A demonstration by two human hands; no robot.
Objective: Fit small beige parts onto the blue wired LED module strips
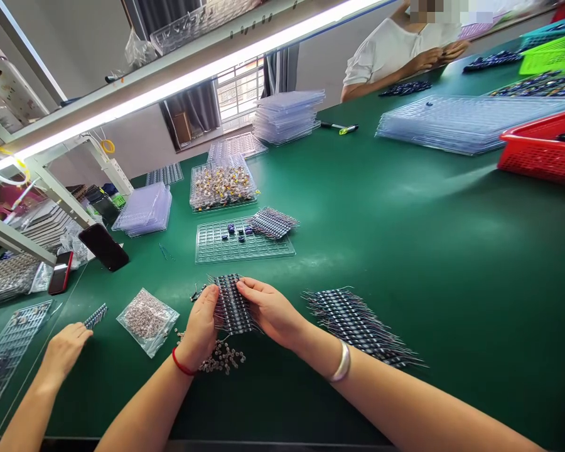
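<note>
Between my two hands is a dark strip of beaded wires point(235, 304), rows of black and pale pieces with thin wire ends sticking out at the sides. My left hand point(201, 320) pinches its left edge, thumb on top. At its right edge my right hand point(270, 307) grips with thumb and fingers. Small pale beads point(223, 359) lie loose on the table below and partly behind my left hand. A larger sheet of similar beaded wires point(360, 326) rests to the right, beside my right forearm. The fingers under the strip are hidden.
Ahead lies a clear tray point(245, 251) with dark blue pieces and another wire bundle point(274, 223). A bag of beads point(147, 319) is at left, near a co-worker's hand point(68, 348). Beyond are a filled tray point(223, 185), phones point(103, 246) and a red basket point(541, 150).
</note>
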